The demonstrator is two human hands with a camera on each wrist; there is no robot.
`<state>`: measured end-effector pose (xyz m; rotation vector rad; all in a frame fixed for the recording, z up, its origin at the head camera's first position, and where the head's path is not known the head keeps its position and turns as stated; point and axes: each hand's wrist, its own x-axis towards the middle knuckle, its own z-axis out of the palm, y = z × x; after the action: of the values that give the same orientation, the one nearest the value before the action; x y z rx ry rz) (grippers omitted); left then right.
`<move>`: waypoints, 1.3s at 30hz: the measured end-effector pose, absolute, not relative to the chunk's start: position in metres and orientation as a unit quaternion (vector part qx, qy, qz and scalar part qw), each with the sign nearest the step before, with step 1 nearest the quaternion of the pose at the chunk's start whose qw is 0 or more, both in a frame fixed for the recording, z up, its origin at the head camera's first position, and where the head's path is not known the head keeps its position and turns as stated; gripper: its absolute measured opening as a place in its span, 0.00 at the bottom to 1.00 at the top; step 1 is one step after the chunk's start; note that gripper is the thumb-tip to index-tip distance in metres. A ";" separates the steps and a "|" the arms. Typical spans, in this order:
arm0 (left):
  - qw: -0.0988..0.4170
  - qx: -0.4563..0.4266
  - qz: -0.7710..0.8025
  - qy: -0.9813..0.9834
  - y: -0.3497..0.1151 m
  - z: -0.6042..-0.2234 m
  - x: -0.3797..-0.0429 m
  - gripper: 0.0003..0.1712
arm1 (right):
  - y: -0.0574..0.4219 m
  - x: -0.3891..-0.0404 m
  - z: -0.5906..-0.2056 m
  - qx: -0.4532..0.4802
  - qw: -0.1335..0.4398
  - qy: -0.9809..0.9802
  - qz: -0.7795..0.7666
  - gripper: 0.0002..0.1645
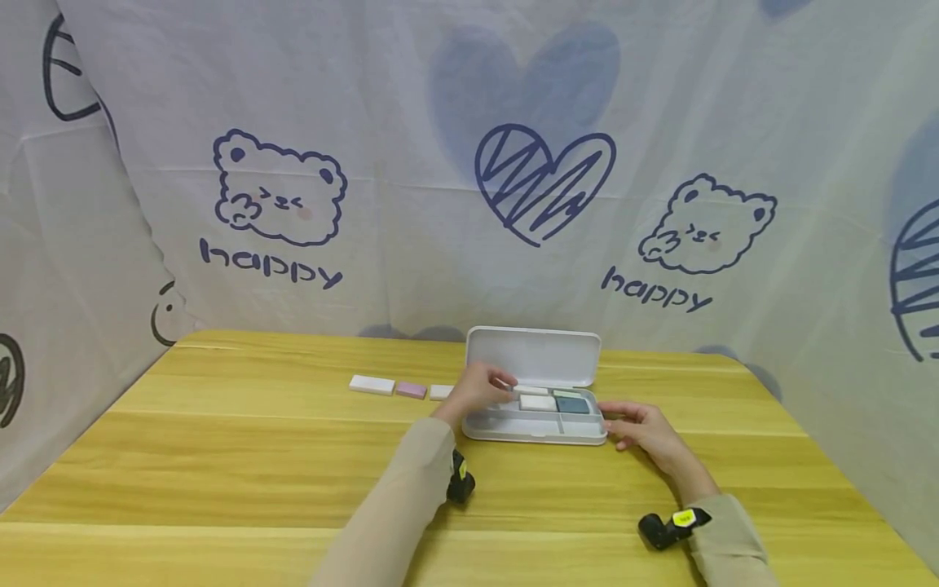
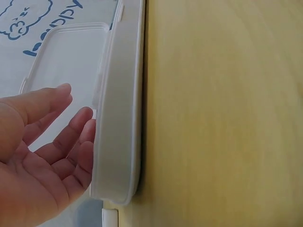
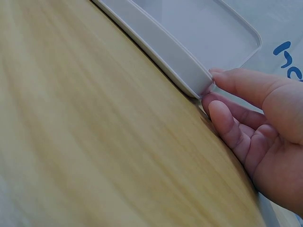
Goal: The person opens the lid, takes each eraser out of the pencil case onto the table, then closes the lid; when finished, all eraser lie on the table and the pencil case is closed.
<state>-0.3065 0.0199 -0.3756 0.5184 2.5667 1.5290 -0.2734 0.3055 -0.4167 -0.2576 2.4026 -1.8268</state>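
A person's left hand (image 1: 480, 387) is reaching over the left end of a white pencil case (image 1: 513, 439), its fingers loosely bent and gripping nothing visible. The right hand (image 1: 649, 428) is resting relaxed fingertips against the case's right end, grasping nothing. The case is sitting toward the back of a wood-grain table (image 1: 220, 456), its lid (image 1: 534, 356) standing raised behind. A white block (image 1: 538, 403) and a blue-gray block (image 1: 572, 405) are lying side by side inside, while a pink block (image 1: 411, 390) is lying outside, to the left.
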 end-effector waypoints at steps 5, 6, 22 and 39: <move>0.054 0.172 0.482 0.858 0.024 -0.384 -0.312 0.11 | 0.306 -0.274 -0.418 -0.086 0.055 0.793 -0.600 0.29; 0.049 0.181 0.479 0.858 0.026 -0.398 -0.324 0.10 | 0.306 -0.274 -0.419 -0.086 0.054 0.793 -0.600 0.29; 0.027 0.219 0.471 0.854 0.041 -0.453 -0.369 0.04 | 0.305 -0.273 -0.417 -0.080 0.056 0.795 -0.598 0.29; 0.032 0.219 0.448 0.866 0.071 -0.590 -0.494 0.10 | 0.305 -0.275 -0.420 -0.078 0.053 0.795 -0.599 0.29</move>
<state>-0.4941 0.0706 -0.5901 0.6743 2.6661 1.3800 -0.2749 0.3047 -0.4197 -0.2360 2.4173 -1.8208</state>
